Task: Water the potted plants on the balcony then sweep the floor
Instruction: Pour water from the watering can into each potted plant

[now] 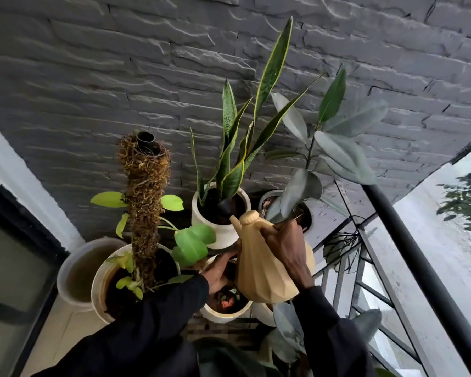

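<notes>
Right hand [286, 246] grips the watering can [259, 276]; left hand [218, 272] apparently rests flat against its side.

Grey stacked-stone wall [120, 63] fills everything from 10 to 2 o'clock. White pillar [25, 180] and a dark-framed glass door [8, 268] sit at 9, with pale floor tiles [63, 336] at 7. Black railing [419, 268] at 4, probably wet pavement [446, 240] beyond it. Flat, dull daylight.

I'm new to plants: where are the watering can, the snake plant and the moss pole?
watering can [257, 272], head view, faceted body.
snake plant [271, 74], head view, tallest leaf.
moss pole [146, 202], head view, fibrous middle.
</notes>
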